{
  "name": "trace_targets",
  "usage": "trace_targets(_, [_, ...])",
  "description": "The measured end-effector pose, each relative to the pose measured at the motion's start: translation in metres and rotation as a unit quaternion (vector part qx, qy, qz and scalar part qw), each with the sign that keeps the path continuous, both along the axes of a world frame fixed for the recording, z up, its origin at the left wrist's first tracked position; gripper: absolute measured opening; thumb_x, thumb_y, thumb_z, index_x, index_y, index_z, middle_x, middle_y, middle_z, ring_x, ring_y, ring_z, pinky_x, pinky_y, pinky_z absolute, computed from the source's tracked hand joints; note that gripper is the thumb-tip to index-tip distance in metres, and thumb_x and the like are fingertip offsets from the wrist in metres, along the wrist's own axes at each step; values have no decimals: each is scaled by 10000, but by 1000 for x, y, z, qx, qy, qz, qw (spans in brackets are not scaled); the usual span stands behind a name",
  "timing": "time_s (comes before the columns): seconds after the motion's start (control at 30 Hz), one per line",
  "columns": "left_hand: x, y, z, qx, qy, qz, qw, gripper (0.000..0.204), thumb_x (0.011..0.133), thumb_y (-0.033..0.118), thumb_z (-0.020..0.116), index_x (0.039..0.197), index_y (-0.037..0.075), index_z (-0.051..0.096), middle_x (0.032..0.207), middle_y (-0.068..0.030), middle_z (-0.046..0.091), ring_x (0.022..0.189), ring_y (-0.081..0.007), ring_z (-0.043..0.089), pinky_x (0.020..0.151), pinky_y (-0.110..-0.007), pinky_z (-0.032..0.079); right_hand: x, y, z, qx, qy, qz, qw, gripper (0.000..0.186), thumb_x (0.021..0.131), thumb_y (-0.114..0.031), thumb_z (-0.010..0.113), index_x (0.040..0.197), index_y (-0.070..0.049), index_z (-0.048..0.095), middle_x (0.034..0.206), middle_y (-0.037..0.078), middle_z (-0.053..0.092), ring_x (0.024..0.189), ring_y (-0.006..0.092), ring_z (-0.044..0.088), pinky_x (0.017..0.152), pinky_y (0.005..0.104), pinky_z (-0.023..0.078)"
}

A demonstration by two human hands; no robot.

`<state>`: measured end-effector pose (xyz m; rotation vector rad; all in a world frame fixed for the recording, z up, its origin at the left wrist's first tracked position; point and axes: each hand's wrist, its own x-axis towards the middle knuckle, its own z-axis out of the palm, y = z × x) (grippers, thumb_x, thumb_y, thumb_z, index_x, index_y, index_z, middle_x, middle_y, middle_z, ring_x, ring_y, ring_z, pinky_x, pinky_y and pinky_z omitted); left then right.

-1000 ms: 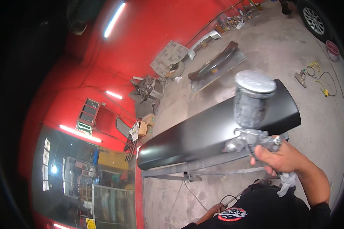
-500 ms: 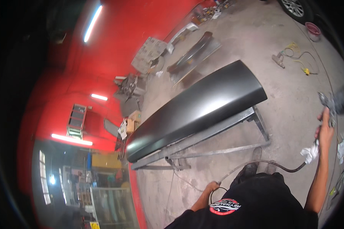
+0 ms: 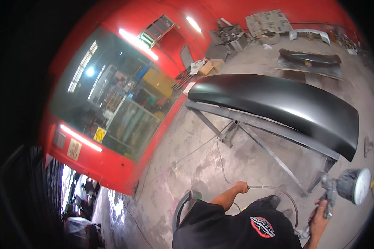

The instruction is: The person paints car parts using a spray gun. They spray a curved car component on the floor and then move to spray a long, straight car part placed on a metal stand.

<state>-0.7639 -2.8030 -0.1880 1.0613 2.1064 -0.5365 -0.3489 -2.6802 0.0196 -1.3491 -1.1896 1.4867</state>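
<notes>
My left hand [image 3: 240,187] is closed around a thin air hose [image 3: 274,190], which loops across in front of my body toward the right. In my right hand [image 3: 318,218], low at the right, is a spray gun [image 3: 329,195]. Its dark cup with a pale round end [image 3: 354,186] points out to the right. A scrap of white cloth [image 3: 304,231] hangs by my right wrist. Beyond the gun lies a long, curved, dark satin car body panel [image 3: 274,101] on a grey metal stand [image 3: 262,123]. The gun is apart from the panel.
A red wall with a large window [image 3: 116,99] rises at the left. Cardboard boxes [image 3: 212,67], a tire-like ring [image 3: 270,39] and another dark panel [image 3: 309,57] lie at the back. A cable [image 3: 221,159] crosses the floor under the stand. A grey tool [image 3: 368,146] lies at far right.
My view has swung left, showing more of the window and doorway. The spray gun has come closer to the panel's right end. Both hands keep their holds.
</notes>
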Motion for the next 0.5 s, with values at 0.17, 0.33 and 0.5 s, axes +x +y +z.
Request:
trace_targets(0.17, [-13, -26, -23, 33, -9, 24, 999, 398, 838, 344, 525, 964, 3, 686, 1022, -235, 654, 977, -377, 629, 840, -443, 506, -55, 29, 49, 69, 45, 254, 964, 481, 929, -476, 535, 927, 3, 580, 466, -21, 420, 365, 74, 394, 365, 229, 300])
trace_targets(0.33, [-45, -47, -27, 58, -57, 51, 995, 424, 835, 361, 512, 940, -12, 685, 1023, -240, 649, 974, -382, 628, 830, -447, 503, -85, 28, 34, 48, -10, 39, 998, 448, 964, -471, 464, 951, -43, 594, 457, -28, 400, 352, 67, 366, 349, 230, 277])
trace_targets(0.5, [-104, -106, -79, 83, -106, 61, 989, 527, 856, 463, 481, 955, -15, 681, 1029, -241, 647, 975, -391, 623, 834, -455, 494, -115, 25, 6, 24, -62, -209, 976, 515, 948, -533, 454, 999, -36, 579, 664, 33, 536, 403, 82, 389, 350, 237, 277])
